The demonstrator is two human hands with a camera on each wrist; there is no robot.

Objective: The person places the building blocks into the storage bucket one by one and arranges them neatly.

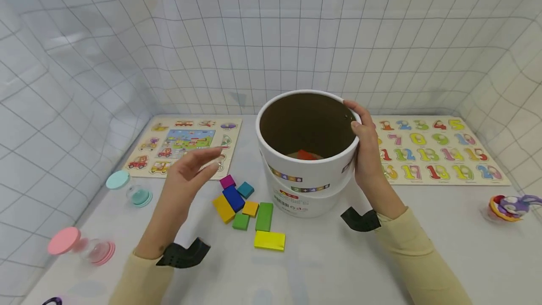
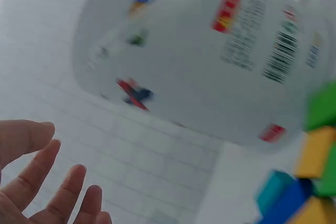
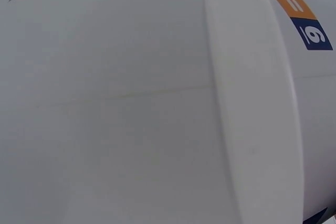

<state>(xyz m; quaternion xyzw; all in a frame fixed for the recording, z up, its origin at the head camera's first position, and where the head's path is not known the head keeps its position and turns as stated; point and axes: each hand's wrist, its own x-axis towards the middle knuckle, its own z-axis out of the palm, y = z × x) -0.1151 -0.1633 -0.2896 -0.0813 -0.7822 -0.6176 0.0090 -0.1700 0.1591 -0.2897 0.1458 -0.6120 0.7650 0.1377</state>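
Note:
A large white bucket with printed number strips stands mid-table in the head view, its brown inside facing me and an orange-red piece at the bottom. My right hand holds the bucket at its right rim. In the right wrist view the bucket's white wall fills nearly everything. Left of the bucket my left hand is raised with loosely bent fingers and nothing in them. Coloured wooden blocks lie in front of the bucket, among them a blue block, a green block and a yellow block.
A vehicle puzzle board lies at the back left, a number puzzle board at the back right. Along the left edge are a teal-lidded container and a pink-lidded one. A purple rabbit toy sits at the far right.

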